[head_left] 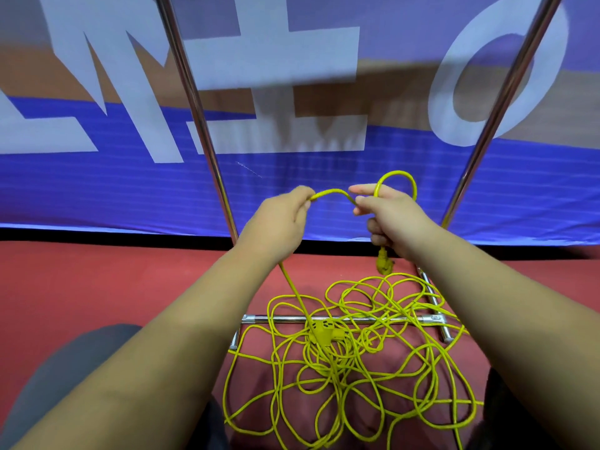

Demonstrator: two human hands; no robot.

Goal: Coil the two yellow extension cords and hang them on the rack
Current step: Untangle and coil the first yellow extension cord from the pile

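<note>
A short span of yellow cord (331,191) is held between the hands, its long axis running left to right; its left end is pinched by the curled fingers of the left hand (282,222), its right end gripped by the right hand (394,216). A small loop (397,172) stands on the far side of the right hand and a plug (384,263) hangs just below it; coiling is judged barely begun. From the left hand the cord drops nearward into the tangle (357,368) on the red floor (97,287), across the base bar of the rack (373,318); slack is likely to be fed by the left hand, being nearer the tangle, rightward.
</note>
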